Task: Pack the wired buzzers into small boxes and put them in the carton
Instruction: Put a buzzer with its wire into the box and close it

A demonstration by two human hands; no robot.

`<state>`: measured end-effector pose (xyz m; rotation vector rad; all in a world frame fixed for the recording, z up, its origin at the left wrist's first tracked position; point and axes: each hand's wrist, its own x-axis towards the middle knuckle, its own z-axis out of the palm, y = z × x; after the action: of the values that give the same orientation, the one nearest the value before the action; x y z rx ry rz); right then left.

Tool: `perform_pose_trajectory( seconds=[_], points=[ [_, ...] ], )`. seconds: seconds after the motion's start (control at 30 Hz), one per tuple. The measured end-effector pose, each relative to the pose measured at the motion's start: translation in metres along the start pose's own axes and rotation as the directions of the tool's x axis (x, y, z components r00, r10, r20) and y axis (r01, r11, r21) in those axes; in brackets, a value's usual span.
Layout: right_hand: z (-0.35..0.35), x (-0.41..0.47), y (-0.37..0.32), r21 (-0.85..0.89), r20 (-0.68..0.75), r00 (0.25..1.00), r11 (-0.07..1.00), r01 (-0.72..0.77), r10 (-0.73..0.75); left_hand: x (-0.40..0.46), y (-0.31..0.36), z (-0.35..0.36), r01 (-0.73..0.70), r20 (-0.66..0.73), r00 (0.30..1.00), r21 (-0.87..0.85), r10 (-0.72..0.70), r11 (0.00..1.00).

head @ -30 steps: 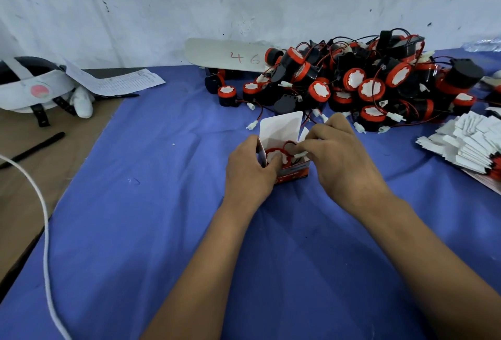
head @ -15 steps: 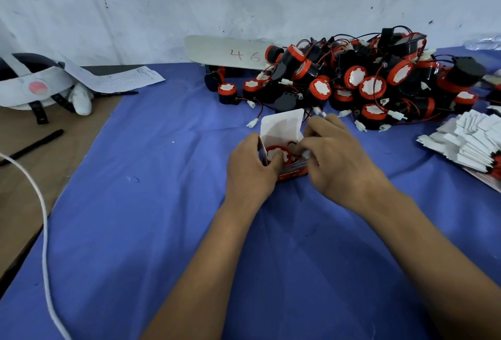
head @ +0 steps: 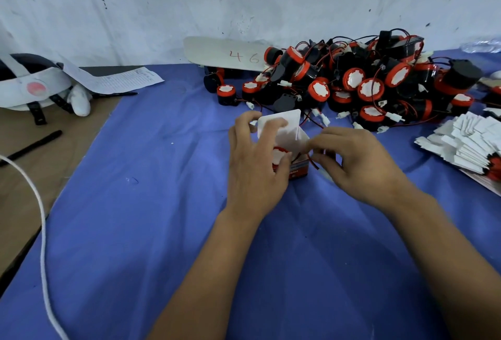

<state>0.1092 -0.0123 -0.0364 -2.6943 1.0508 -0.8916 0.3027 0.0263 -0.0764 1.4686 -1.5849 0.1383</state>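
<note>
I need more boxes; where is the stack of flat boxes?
In the head view, the stack of flat boxes lies at the right edge, beside the buzzer pile.

left hand [head: 254, 166] fingers [head: 273, 126] risen onto box flap [head: 282, 125]

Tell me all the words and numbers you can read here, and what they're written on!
"46": handwritten in red on the white board leaning by the wall.
Printed sheet of paper at the left: print too small to read.
Small box between the hands: print on its red side too blurred to read.
</note>
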Motion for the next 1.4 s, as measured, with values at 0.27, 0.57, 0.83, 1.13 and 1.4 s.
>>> perform_pose_trajectory(
  seconds=[0.27, 0.57, 0.83, 1.13, 1.4],
  points=[
    [-0.004, -0.002, 0.009, 0.107, 0.096, 0.995, 0.994, 0.029, -0.039, -0.003, -0.006, 0.003, 0.049, 0.195, 0.98, -0.06, -0.037, 0.997],
    [0.018, 0.007, -0.017, 0.14, -0.279, 0.958, 0.99, -0.03, 0.068, -0.004, -0.006, 0.006, 0.061, 0.199, 0.979, -0.096, -0.041, 0.994],
    [0.026, 0.015, -0.02, 0.594, -0.158, 0.879, 0.754, -0.279, 0.45, -0.002, 0.001, 0.006, 0.093, 0.171, 0.983, -0.137, -0.069, 0.986],
    [0.029, 0.018, -0.018, -0.072, -0.258, 0.942, 0.967, -0.243, 0.217, -0.003, 0.0, 0.008, 0.048, 0.174, 0.984, -0.119, -0.027, 0.992],
    [0.037, 0.024, -0.011, -0.106, -0.221, 0.945, 0.957, -0.269, 0.241, -0.001, 0.003, 0.002, -0.04, 0.224, 0.972, -0.154, 0.074, 0.987]
  ],
)
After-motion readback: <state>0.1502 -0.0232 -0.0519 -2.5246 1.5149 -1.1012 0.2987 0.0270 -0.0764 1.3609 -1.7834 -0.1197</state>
